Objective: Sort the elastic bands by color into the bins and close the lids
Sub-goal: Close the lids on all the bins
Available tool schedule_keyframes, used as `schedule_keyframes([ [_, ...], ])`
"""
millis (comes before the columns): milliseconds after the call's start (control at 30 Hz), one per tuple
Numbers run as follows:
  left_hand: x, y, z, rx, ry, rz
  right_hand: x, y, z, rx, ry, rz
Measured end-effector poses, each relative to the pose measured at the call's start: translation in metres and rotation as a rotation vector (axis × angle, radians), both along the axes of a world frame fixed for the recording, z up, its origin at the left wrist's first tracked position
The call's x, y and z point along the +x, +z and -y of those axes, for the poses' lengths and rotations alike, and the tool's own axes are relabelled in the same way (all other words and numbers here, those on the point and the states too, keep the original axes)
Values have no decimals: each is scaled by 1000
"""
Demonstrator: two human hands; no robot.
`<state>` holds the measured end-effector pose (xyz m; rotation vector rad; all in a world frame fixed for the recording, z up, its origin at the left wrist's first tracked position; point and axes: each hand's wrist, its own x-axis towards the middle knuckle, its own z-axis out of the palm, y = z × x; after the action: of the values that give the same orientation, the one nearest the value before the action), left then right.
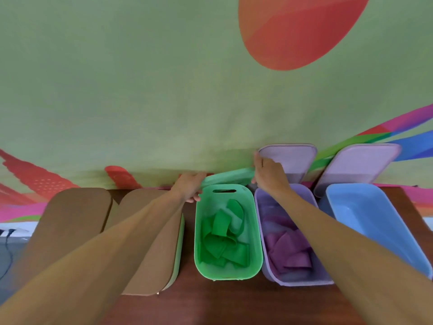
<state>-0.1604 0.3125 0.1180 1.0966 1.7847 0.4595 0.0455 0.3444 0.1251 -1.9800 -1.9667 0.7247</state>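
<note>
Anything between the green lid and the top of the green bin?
Nothing visible does. The left hand and right hand grip the green lid at the far end of the green bin, and the green bands seem to lie below its rim.

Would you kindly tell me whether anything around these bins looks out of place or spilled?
Nothing stands out. Green bands lie in the green bin, purple bands in the purple bin, and none have spilled. Two lilac lids lean on the backdrop, and the left hand and right hand hold the green lid.
</note>
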Motion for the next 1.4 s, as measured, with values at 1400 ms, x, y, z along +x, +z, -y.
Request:
schedule_keyframes([
  [1400, 7, -66, 199, 3, -21, -144, 2, -62, 213, -241, -119, -102],
])
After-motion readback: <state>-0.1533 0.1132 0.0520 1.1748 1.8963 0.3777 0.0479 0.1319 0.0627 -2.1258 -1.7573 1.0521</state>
